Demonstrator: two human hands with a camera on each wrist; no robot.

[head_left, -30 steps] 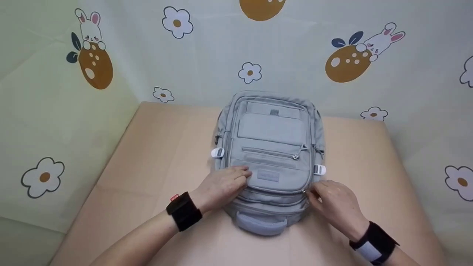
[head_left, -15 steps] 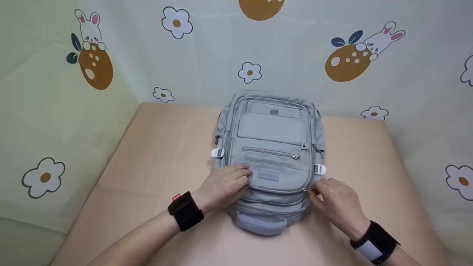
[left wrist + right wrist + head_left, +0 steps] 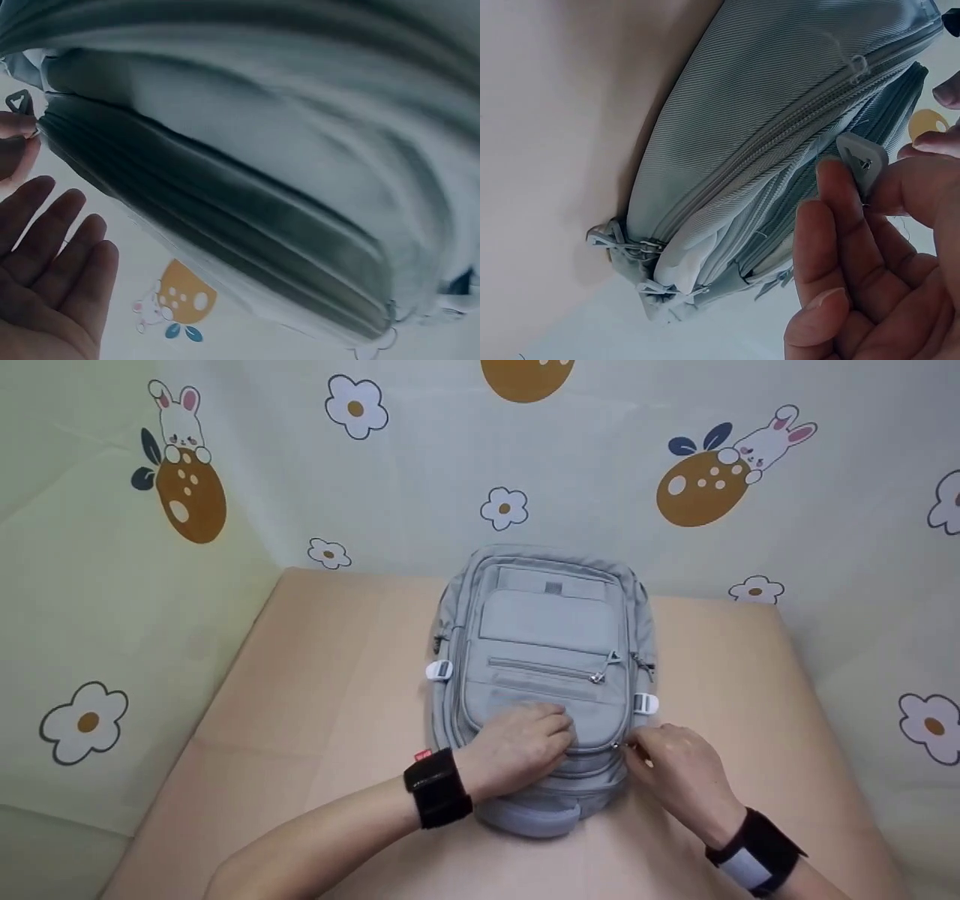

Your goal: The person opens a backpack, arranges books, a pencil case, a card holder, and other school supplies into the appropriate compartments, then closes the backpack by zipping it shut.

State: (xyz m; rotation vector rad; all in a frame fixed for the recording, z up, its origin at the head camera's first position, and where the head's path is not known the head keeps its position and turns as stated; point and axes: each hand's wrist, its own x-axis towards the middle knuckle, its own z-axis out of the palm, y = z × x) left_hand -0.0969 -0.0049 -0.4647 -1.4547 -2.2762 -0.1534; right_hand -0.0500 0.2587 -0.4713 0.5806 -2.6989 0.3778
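A grey backpack lies front side up, its padded top handle toward me. My right hand is at the pocket's near right corner. In the right wrist view, its thumb and a finger pinch a triangular zipper pull. My left hand is over the near end of the backpack, left of the right hand. The left wrist view shows the left fingers extended and slightly bent, with nothing held. Dark folded pocket fabric spans that view. Whether the left hand touches the bag is unclear.
The backpack lies on a peach-coloured covered table. Pale curtains printed with flowers and rabbits enclose the back and sides. White strap buckles stick out on both sides of the bag. Another zipper pull lies on the front panel.
My left hand has moved right across the near end of the backpack, closer to the right hand. The right hand stays almost in place, holding the zipper pull.
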